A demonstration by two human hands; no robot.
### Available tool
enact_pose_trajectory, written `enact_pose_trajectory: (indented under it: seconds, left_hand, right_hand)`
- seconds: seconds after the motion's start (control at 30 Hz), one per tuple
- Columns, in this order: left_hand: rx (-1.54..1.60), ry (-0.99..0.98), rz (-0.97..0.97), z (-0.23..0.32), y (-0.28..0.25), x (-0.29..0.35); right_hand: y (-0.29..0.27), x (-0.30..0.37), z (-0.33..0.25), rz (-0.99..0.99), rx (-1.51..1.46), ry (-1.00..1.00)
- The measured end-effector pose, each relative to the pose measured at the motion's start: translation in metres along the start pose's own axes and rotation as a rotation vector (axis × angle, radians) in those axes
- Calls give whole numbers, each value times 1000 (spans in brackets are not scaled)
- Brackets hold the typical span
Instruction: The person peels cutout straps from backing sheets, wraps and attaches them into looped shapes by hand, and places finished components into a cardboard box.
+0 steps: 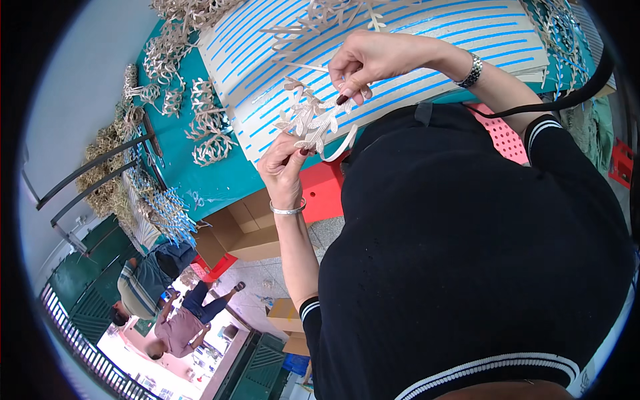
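Observation:
A pale beige trim of cut-out leaf shapes stretches between my two hands above the board. My left hand, with a bangle at the wrist, pinches the trim's lower leaves between thumb and fingertips. Farther up and to the right, my right hand grips the upper end of the same trim between thumb and bent fingers. A plain band of it curls loosely beside my left fingers. Under both hands lies a large beige sheet with blue stripes. Some of the trim is hidden behind my fingers.
Rolled leaf trims lie on the green tabletop at the left, with more heaped beyond. Bundled strips hang at the far left edge. Below the table stand an open cardboard box and a red stool. Two people are at lower left.

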State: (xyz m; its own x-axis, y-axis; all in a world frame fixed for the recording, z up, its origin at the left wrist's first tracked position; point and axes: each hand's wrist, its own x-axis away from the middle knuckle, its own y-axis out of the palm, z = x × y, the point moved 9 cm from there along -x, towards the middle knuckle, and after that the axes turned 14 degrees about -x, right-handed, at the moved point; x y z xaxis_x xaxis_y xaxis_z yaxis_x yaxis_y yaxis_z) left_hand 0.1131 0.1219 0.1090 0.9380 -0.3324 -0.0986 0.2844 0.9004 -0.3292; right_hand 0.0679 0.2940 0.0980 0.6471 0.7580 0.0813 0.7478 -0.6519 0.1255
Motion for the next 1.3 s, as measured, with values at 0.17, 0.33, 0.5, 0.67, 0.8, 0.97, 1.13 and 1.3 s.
enact_pose_trajectory:
  seconds: [0.17,0.33,0.5,0.67,0.8,0.97,1.13,1.3]
  left_hand:
    - [101,-4,33,-3,-3,0]
    - [313,-70,62,-28,-7,7]
    - [503,-94,148,-35,-7,7]
    - [707,-170,185,-55,-6,11]
    - [515,-229,109,-63,-9,3]
    - [-303,-188,223,-6,-51,-3]
    - [-404,-5,25,61,-9,-3]
    - [-335,-246,-57,16,17,-1]
  right_hand:
    - [6,-6,14,-8,-144,45]
    - [14,-11,27,36,-347,129]
    - [20,-15,32,75,-477,186]
    - [35,-25,35,11,-720,207]
    - [38,-26,24,-25,-656,165]
    - [28,-22,-1,154,-55,-147]
    - [30,-13,-10,250,172,-180]
    - [38,-7,-9,271,289,-218]
